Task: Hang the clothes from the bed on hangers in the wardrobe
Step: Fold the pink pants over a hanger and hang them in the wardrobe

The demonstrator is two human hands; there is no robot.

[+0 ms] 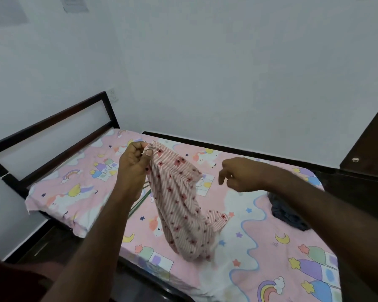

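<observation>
Garment [179, 203] pinched at top edge in left hand [135, 159], hem trailing on bed [260, 247] near front edge. Right hand [238, 175] loose, empty, just beside. Dark clothes [286, 212] toward right edge, open room between.

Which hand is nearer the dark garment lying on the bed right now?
Right. The right hand hovers open just left of the dark garment, forearm crossing above it. The left hand is farther left, pinching the top edge of the striped floral garment.
</observation>
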